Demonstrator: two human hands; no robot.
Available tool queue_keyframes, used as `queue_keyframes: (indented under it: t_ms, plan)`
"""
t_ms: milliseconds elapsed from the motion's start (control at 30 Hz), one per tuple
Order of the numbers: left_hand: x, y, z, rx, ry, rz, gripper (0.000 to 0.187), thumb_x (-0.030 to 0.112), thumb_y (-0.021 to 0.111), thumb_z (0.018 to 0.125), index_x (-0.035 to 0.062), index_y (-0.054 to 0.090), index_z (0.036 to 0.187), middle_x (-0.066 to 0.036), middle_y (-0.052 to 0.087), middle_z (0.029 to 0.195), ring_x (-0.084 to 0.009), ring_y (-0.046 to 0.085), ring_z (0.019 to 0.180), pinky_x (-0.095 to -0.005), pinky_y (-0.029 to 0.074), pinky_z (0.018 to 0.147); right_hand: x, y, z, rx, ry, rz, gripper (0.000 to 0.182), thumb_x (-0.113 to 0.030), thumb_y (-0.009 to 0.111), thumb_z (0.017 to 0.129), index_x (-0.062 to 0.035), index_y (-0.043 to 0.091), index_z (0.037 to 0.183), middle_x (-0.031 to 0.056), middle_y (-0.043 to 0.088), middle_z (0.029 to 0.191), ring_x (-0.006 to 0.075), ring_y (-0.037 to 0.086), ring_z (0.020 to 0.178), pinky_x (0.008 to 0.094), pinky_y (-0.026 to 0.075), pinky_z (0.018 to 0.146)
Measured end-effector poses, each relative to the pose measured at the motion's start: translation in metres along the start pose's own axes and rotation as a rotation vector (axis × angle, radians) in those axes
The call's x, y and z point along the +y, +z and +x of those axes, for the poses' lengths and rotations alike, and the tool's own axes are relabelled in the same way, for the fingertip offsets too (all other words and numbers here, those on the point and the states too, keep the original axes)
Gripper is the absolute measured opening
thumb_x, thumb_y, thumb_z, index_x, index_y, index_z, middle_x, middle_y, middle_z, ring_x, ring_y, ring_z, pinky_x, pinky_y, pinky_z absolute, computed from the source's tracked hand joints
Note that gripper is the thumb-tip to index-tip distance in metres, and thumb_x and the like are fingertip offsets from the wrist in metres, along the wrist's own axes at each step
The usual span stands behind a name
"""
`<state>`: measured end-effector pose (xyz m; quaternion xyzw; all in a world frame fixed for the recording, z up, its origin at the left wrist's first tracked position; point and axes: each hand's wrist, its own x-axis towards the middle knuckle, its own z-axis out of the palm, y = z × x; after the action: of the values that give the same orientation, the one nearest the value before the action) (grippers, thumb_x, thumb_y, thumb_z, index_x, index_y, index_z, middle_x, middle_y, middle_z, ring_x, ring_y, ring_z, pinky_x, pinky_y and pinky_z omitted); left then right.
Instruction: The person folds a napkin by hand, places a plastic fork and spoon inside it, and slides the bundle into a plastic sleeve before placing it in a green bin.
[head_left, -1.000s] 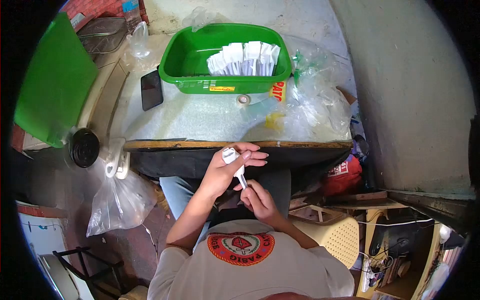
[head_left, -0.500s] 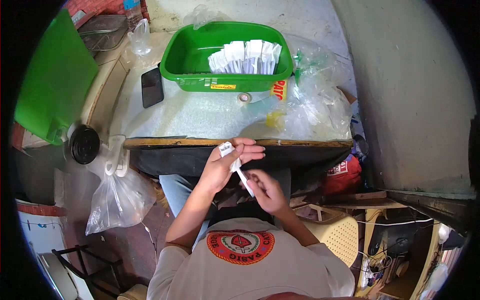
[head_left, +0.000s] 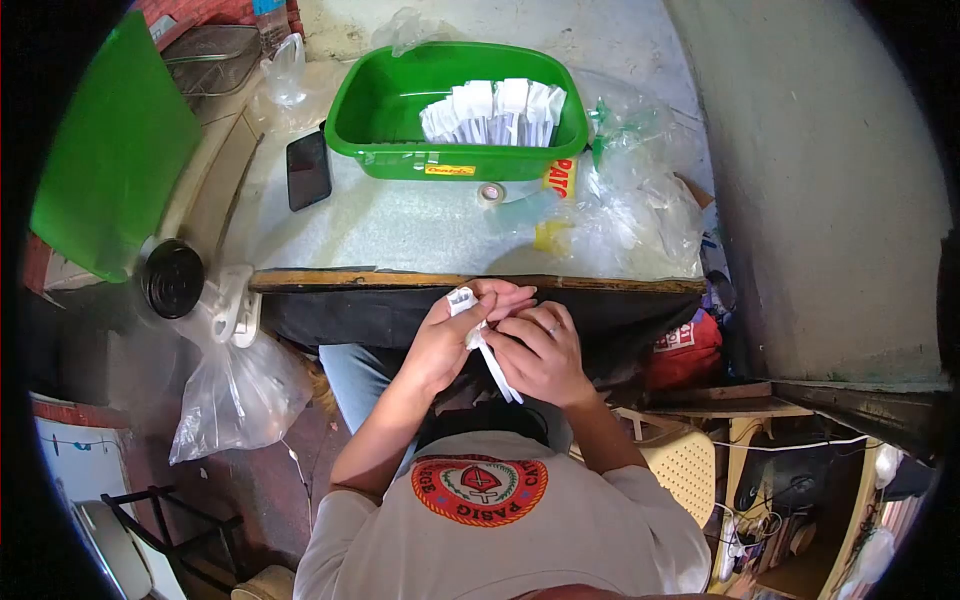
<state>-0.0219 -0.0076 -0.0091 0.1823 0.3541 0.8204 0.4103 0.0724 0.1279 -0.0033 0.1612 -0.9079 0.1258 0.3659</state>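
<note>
My left hand (head_left: 435, 340) grips a slim white wrapped bundle (head_left: 461, 300), its thumb pressed across the front. The bundle's squared, open-looking end sticks up above the thumb, and thin white stems slant down to the right below it. Against its middle, my right hand (head_left: 545, 355) closes with bent fingers, hiding part of the wrapping. Both hands are in front of the table's near edge, above my lap. Inside the green basin (head_left: 370, 150), several similar white bundles (head_left: 495, 112) stand in a row at the right side. What the wrapped stems are cannot be made out.
On the table (head_left: 390, 235) lie a phone (head_left: 308, 171), a tape roll (head_left: 490, 193) and crumpled clear plastic (head_left: 645, 205). A clear bag (head_left: 240, 395) hangs at the left by a small fan (head_left: 172, 279). A perforated chair seat (head_left: 685, 470) is at the right.
My right hand has moved up from the stems' lower end to the bundle's middle, beside my left fingers. The stems' lower ends now show. My left hand keeps its hold.
</note>
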Motion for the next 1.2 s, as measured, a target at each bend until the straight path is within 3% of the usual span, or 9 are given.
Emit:
queue_keyframes:
  t_ms: [200,433,500,533,633,767,900,1000,1200]
  plan:
    - [0.001,-0.003,-0.001,-0.038,-0.075,-0.115,0.031,0.015,0.044,0.103,-0.0054,0.05,0.125,-0.025,0.056,0.13,-0.0317,0.055,0.125,-0.0408,0.042,0.108,0.009,0.013,-0.015,0.155,0.039,0.15,0.03,-0.003,0.073,0.066,-0.0123,0.073,0.094,0.0009,0.058,0.088,0.0213,0.058,0.076,0.0373,0.048,0.073]
    - [0.002,-0.008,0.002,-0.033,-0.053,-0.091,0.032,0.016,0.046,0.103,-0.0063,0.051,0.126,-0.026,0.055,0.131,-0.0336,0.055,0.124,-0.042,0.044,0.107,0.006,0.005,-0.009,0.115,0.096,0.216,0.037,-0.003,0.072,0.065,-0.0144,0.074,0.101,0.0016,0.059,0.095,0.0215,0.059,0.083,0.0361,0.049,0.075]
    - [0.003,-0.007,0.002,-0.019,-0.051,-0.051,0.033,0.016,0.047,0.102,-0.0067,0.051,0.125,-0.026,0.056,0.13,-0.0344,0.055,0.124,-0.0426,0.044,0.106,0.003,-0.002,0.002,0.041,0.015,0.151,0.031,0.001,0.07,0.061,-0.0131,0.074,0.088,0.0025,0.062,0.097,0.0218,0.06,0.08,0.035,0.05,0.073]
    - [0.004,-0.006,0.002,-0.019,-0.049,-0.051,0.033,0.016,0.047,0.102,-0.0067,0.051,0.125,-0.026,0.056,0.13,-0.0344,0.055,0.124,-0.0426,0.044,0.106,0.009,0.002,-0.007,0.017,0.006,0.18,0.04,-0.004,0.07,0.065,-0.0168,0.074,0.102,0.0014,0.061,0.104,0.0222,0.06,0.087,0.0364,0.05,0.079]
    - [0.005,-0.004,0.003,-0.024,-0.041,-0.052,0.035,0.019,0.048,0.102,-0.007,0.051,0.125,-0.026,0.057,0.129,-0.0341,0.055,0.124,-0.042,0.044,0.106,0.009,-0.001,-0.015,0.082,0.043,0.29,0.039,-0.002,0.068,0.067,-0.0172,0.074,0.102,0.0008,0.061,0.103,0.0225,0.06,0.089,0.0376,0.05,0.08]
    - [0.003,-0.002,-0.001,-0.001,-0.054,0.134,0.028,0.012,0.049,0.1,-0.0054,0.055,0.122,-0.019,0.062,0.123,-0.0251,0.06,0.114,-0.0344,0.047,0.099,0.001,-0.014,-0.002,0.14,0.11,0.284,0.037,-0.001,0.066,0.067,-0.0173,0.074,0.1,0.0015,0.061,0.104,0.0224,0.059,0.094,0.039,0.049,0.082]
    - [-0.009,-0.011,-0.005,-0.124,-0.045,0.398,0.028,0.002,0.049,0.094,-0.0009,0.058,0.121,-0.012,0.064,0.118,-0.0193,0.063,0.103,-0.0296,0.05,0.087,-0.003,-0.025,0.021,0.013,-0.097,0.14,0.035,-0.005,0.068,0.069,-0.0164,0.074,0.101,0.0003,0.062,0.113,0.0221,0.056,0.106,0.0423,0.047,0.093]
    - [-0.016,-0.018,-0.006,-0.222,0.033,0.637,0.038,-0.005,0.049,0.085,-0.0015,0.057,0.122,-0.012,0.065,0.115,-0.0222,0.062,0.104,-0.0315,0.05,0.089,0.002,-0.026,0.027,-0.272,-0.211,0.069,0.035,-0.011,0.07,0.072,-0.0135,0.072,0.107,0.0001,0.063,0.115,0.0179,0.058,0.111,0.0446,0.044,0.102]
    - [-0.015,-0.013,-0.01,-0.247,0.141,0.825,0.046,-0.015,0.046,0.079,-0.0047,0.056,0.123,-0.014,0.062,0.12,-0.0272,0.059,0.113,-0.0342,0.047,0.097,0.016,-0.03,0.023,-0.339,-0.277,0.067,0.037,-0.014,0.071,0.074,-0.0085,0.069,0.11,-0.0005,0.064,0.105,0.0176,0.058,0.101,0.0398,0.047,0.095]
